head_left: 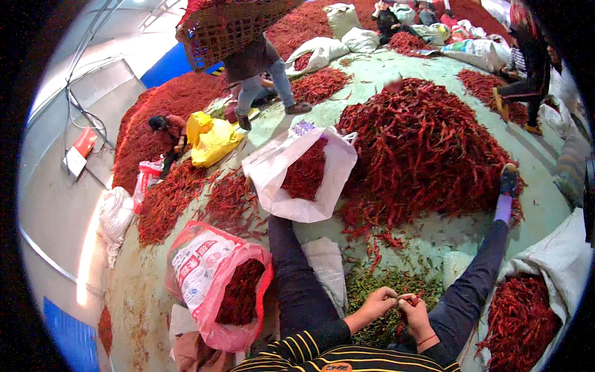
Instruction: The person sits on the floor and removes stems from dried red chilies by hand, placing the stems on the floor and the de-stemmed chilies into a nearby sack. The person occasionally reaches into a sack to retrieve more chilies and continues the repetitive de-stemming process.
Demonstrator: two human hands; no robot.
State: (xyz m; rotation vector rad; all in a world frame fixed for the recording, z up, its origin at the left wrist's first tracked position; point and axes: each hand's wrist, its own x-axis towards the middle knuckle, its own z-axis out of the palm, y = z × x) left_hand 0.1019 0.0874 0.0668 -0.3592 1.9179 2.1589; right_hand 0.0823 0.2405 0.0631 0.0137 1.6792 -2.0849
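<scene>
Between my outstretched legs, my left hand [378, 305] and my right hand [415, 315] meet with their fingertips pinched together. A small red chili pepper [407, 296] shows at the fingertips, mostly hidden by them. Below the hands lies a spread of green-brown stems and leaves [372, 285]. Past it rises a large heap of dried red chilies [421, 149], with my right foot against its right side. A white woven sack [297, 201], its mouth facing me, holds chilies beyond my left knee. By my left thigh stands a red-and-white bag [195, 260] partly filled with chilies.
At my right lies a white sack [561, 248] with chilies spilling inside it. Farther left are a yellow sack [214, 139] and a crouching person [167, 133]. Another person with a wicker basket [229, 31] stands ahead. Someone in dark clothes [530, 68] is at the far right.
</scene>
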